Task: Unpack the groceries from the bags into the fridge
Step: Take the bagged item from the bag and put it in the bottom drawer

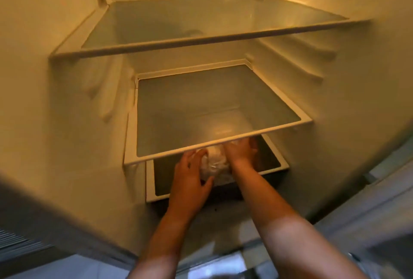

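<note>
fridge: open, warm yellow light inside, side walls ribbed with shelf rails.
upper shelf: glass, white front trim, spans the full width high in the fridge.
middle shelf: glass with white frame, below the upper shelf, front edge just above both hands.
bottom shelf: lowest level in the fridge, glass top with white frame, sits under the middle shelf; the package is over its front part.
left hand: reaches in under the middle shelf, fingers and thumb curled round the left side of the package.
package: whitish item in clear, crinkled plastic wrap, held between the two hands, just below the middle shelf's front edge; contents too blurred to name. Cannot tell whether it rests on the bottom shelf or is held just above it.
right hand: right of the package, palm on its top right, fingers wrapped over it, fingertips partly hidden behind the middle shelf's edge.
hands: both clamped on the package, one each side.
</note>
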